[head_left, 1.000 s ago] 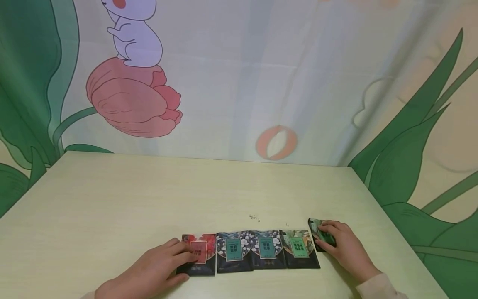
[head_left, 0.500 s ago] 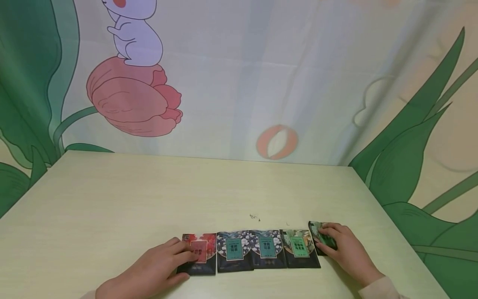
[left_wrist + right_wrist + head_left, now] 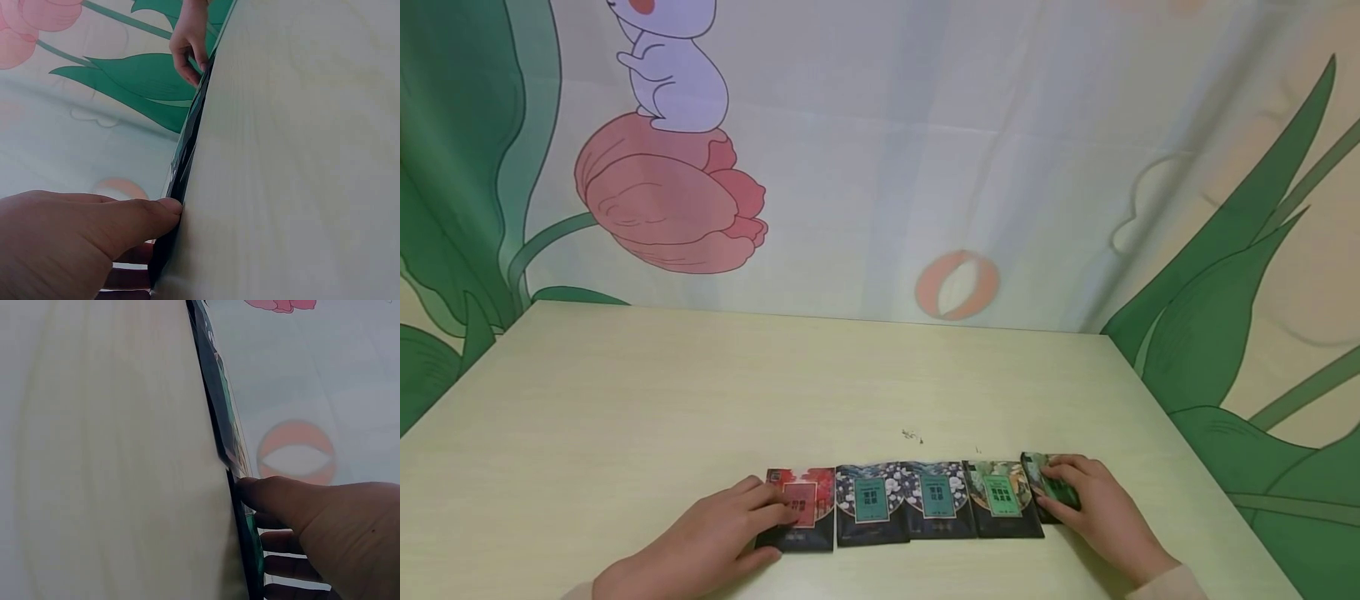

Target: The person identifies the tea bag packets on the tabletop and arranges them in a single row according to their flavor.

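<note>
A row of flat tea sachets lies along the near part of the table in the head view. At its left end my left hand (image 3: 711, 529) rests with its fingertips on a red-and-black sachet (image 3: 814, 492). Two dark blue sachets with white flowers (image 3: 872, 504) follow, then a green-and-orange sachet (image 3: 1002, 500). My right hand (image 3: 1101, 517) presses fingers and thumb on a green sachet (image 3: 1063, 493) at the right end, partly covering it. In the right wrist view, the right thumb (image 3: 265, 494) lies at the near edge where two sachets meet.
The pale wooden table (image 3: 700, 392) ends at a printed curtain (image 3: 850, 167) with a rabbit and flowers. Small dark specks (image 3: 912, 436) mark the tabletop beyond the row. Large painted leaves (image 3: 1195, 358) flank the right table edge.
My right hand has slid the green sachet a little toward me, bringing it closer in line with the row. The left hand has stayed in place on the red-and-black sachet.
</note>
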`<act>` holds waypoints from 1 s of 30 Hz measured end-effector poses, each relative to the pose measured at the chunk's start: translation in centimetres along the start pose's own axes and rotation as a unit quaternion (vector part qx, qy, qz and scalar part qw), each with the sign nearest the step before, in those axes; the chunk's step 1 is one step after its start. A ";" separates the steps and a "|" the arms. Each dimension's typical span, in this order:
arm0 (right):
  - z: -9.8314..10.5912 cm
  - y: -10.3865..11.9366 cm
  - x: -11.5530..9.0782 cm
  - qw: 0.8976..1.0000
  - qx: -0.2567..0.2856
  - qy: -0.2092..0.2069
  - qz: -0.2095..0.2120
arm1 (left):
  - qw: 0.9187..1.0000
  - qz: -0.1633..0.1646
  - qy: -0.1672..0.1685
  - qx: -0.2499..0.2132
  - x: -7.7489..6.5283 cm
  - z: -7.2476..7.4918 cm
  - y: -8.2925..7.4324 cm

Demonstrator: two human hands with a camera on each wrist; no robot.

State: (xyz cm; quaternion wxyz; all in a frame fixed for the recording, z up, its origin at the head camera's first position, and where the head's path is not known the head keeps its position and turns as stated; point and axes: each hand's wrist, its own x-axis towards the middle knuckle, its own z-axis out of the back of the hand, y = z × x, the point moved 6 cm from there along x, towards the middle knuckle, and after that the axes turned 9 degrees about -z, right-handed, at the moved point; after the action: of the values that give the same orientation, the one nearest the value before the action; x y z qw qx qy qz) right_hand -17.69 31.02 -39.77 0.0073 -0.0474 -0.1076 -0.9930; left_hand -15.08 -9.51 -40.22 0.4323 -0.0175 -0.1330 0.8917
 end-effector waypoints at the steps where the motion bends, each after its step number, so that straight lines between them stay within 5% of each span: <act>1: 0.0 0.0 -0.1 1.000 -0.001 0.002 -0.001 | 1.000 0.000 0.000 0.000 0.0 0.0 0.0; 30: 0.0 0.2 -0.9 1.000 -0.004 0.025 -0.015 | 1.000 0.015 0.017 -0.012 0.1 0.1 0.0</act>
State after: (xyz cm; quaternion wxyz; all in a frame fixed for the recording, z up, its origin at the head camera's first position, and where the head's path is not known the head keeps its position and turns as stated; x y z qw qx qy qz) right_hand -16.80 30.84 -39.78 -0.0046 -0.0210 -0.1042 -0.9943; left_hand -15.15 -9.39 -40.14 0.4208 -0.0398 -0.1356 0.8961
